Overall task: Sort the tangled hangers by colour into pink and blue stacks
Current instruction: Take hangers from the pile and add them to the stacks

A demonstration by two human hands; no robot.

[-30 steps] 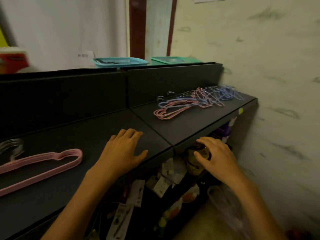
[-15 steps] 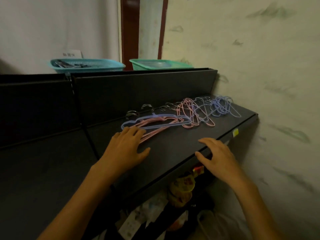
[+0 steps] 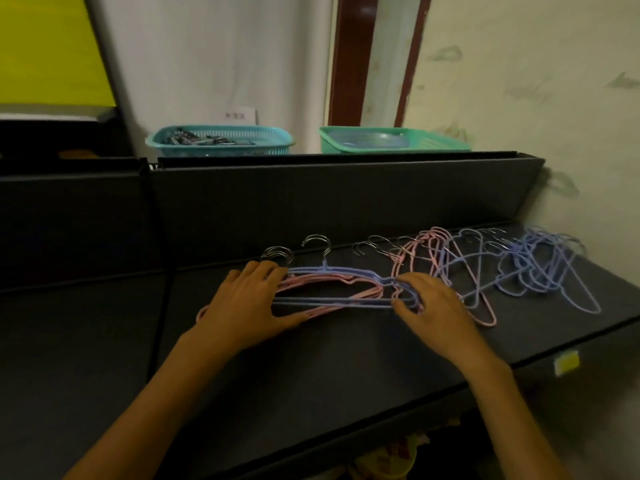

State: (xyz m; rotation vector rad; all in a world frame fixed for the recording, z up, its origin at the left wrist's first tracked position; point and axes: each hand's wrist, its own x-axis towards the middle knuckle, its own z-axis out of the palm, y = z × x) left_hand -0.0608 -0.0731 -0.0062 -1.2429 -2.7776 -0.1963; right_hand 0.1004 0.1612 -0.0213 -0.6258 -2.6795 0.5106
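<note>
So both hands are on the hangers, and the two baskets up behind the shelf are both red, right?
Not quite. The head view shows the baskets are not red: the left basket is teal-blue and the right basket is green. The rest holds: the left hand and right hand are both on the mixed pink and blue hangers lying on the shelf.

Pink hangers [image 3: 322, 282] and blue hangers [image 3: 540, 271]: thin wire with a matt coloured coating; bare hooks [image 3: 315, 242] of shiny metal. Shelf [image 3: 346, 358] dark, matt, smooth, with a yellow paper tag [image 3: 566, 362] on its front edge. Two baskets, teal [image 3: 221, 142] and green [image 3: 394, 140], of perforated plastic. Wall [image 3: 554, 81] pale, matt, scuffed.
</note>
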